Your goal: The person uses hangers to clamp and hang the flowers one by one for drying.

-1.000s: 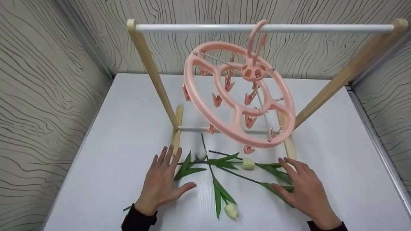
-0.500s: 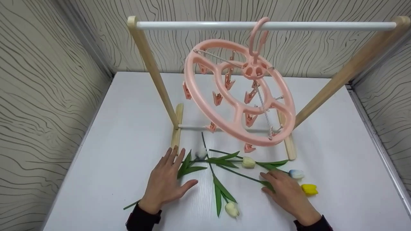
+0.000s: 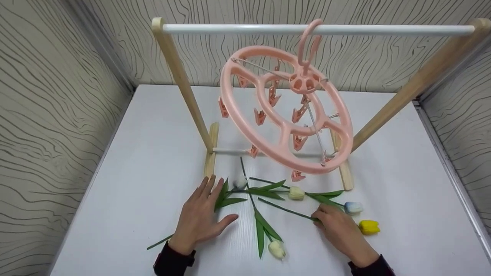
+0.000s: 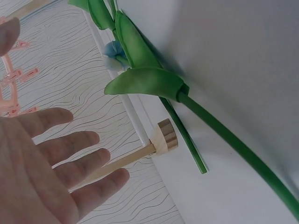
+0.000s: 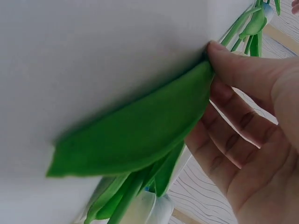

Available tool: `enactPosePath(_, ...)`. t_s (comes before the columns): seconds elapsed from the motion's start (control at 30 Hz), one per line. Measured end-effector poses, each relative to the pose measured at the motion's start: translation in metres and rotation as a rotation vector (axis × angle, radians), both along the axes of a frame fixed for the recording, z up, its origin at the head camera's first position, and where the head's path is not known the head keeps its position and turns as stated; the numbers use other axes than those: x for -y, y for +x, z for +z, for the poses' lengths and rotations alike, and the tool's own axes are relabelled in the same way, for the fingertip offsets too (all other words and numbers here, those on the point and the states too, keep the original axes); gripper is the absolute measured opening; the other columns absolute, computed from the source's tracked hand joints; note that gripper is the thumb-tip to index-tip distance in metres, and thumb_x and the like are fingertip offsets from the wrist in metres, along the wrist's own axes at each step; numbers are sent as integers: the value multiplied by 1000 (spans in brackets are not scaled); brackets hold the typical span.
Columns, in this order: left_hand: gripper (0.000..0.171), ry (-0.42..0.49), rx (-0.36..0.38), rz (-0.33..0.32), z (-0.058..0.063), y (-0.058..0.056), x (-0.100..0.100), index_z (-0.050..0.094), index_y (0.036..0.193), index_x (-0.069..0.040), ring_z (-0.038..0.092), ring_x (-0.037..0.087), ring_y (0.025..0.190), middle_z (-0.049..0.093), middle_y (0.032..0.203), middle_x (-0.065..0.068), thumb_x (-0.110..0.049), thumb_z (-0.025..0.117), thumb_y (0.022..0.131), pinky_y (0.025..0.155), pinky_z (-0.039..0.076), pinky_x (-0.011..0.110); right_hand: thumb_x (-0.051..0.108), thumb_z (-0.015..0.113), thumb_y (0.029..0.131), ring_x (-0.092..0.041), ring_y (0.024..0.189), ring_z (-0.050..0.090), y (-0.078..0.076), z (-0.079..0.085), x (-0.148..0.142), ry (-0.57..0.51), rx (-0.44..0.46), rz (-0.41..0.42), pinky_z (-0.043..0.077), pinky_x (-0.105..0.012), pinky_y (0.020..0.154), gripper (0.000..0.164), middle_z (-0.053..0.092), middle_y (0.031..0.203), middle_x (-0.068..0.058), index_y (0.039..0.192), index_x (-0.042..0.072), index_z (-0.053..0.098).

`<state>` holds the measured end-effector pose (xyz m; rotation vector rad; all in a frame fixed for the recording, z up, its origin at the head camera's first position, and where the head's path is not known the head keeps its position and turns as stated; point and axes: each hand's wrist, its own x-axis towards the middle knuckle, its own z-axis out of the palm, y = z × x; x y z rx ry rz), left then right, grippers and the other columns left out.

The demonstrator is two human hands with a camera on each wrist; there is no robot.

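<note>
Head view first: the right hand (image 3: 339, 234) had thumb and fingers pinched on the stem (image 3: 287, 209) of what looked to be the yellow tulip (image 3: 369, 227), lying at the right of the scattered flowers! The left hand (image 3: 201, 222) lay flat-fingered, thumb spread, holding nothing. Picking up seemed the step in hand; a clean lift would call for a firm pinch and care around the neighbouring blue-tipped tulip (image 3: 353, 207). Beneath was a white table (image 3: 134, 184); around it, walls (image 3: 50, 172) of wavy dark lines. A pink hanger (image 3: 284, 136) hung tilted on a wooden rack (image 3: 184, 88), clips (image 3: 259, 116) dangling.

Over to the left wrist: straight fingers, apart from a curved leaf (image 4: 145, 83), grasping nothing.

And the right wrist: thumb and fingertips closed where a broad leaf (image 5: 135, 121) met the stem, close against the tabletop!
</note>
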<state>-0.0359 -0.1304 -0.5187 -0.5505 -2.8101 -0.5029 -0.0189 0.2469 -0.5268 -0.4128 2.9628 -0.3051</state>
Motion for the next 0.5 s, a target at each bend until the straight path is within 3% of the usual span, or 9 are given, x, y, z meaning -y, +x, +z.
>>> enactPosePath(0.2,89,45,-22,-2,1,0,-6,59,149,-10,58,40,142,61,152,20,-65,79,83,95,66,53,9,88,84,-5,78,55,5,5,-4,-28,-71,43,59,-23,70,14,62,86,10,92,17,80)
enactPosePath(0.33,82,101,-77,-22,1,1,-12,62,145,-7,63,38,137,66,146,18,-61,80,85,91,68,50,6,89,82,-3,79,58,10,12,-4,-113,-165,52,61,-22,70,18,64,87,10,93,16,80)
enactPosePath(0.5,69,220,-98,-54,4,0,-25,66,138,-4,68,31,130,71,138,16,-47,85,88,95,67,44,3,92,77,-2,79,59,14,20,2,-251,-277,80,61,-22,69,24,66,89,12,93,16,81)
